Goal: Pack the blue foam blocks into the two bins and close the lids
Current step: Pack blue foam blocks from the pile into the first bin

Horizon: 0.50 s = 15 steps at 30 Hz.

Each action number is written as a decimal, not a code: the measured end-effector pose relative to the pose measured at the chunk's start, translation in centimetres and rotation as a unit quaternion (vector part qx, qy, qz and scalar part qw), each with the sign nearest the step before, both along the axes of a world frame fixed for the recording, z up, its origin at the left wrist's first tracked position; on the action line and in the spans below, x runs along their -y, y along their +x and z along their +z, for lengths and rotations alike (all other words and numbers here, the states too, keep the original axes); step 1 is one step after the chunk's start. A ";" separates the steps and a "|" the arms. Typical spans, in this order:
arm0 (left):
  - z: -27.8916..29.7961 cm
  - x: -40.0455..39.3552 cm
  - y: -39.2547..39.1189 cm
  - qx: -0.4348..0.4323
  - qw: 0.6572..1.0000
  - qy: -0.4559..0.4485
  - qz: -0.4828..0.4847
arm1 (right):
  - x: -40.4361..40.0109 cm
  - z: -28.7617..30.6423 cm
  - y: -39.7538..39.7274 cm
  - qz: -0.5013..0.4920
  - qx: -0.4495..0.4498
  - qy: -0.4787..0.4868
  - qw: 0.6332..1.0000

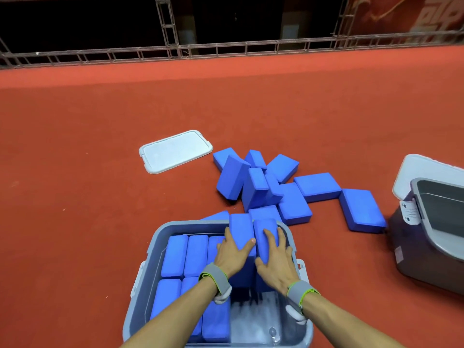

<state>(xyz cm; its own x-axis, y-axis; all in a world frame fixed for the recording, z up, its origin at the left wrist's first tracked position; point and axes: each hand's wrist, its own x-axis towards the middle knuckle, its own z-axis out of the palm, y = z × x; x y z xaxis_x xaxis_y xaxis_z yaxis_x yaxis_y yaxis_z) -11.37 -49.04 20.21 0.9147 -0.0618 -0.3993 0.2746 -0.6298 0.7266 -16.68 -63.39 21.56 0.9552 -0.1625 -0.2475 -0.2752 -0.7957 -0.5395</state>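
Observation:
A grey bin [140, 292] sits on the floor right below me, its left half filled with several blue foam blocks [175, 254] standing on edge. My left hand [232, 254] grips one upright blue block [241, 229] at the bin's far right. Beside it, my right hand [275, 262] grips a second upright block [265, 228]. Both blocks stick up above the rim. A loose pile of blue blocks [266, 187] lies on the carpet beyond the bin. A second bin [426, 237] stands open at the right, its lid [421, 169] leaning behind it.
A white lid [175, 151] lies flat on the red carpet at the far left of the pile. A metal truss [226, 49] runs along the far edge of the carpet. The near right part of the first bin shows its bare floor [263, 320].

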 end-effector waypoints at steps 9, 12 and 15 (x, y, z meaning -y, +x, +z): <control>-3.2 -3.3 -0.6 0.061 0.985 -0.035 -0.155 | 0.1 -2.4 0.2 0.013 0.009 0.033 0.999; -4.2 -4.3 -0.2 0.102 0.965 0.062 -0.235 | 0.2 -3.1 0.4 0.010 0.003 0.034 0.999; -5.1 -4.7 0.0 0.177 0.911 0.238 -0.287 | 0.0 -3.7 0.6 0.016 -0.013 0.026 0.999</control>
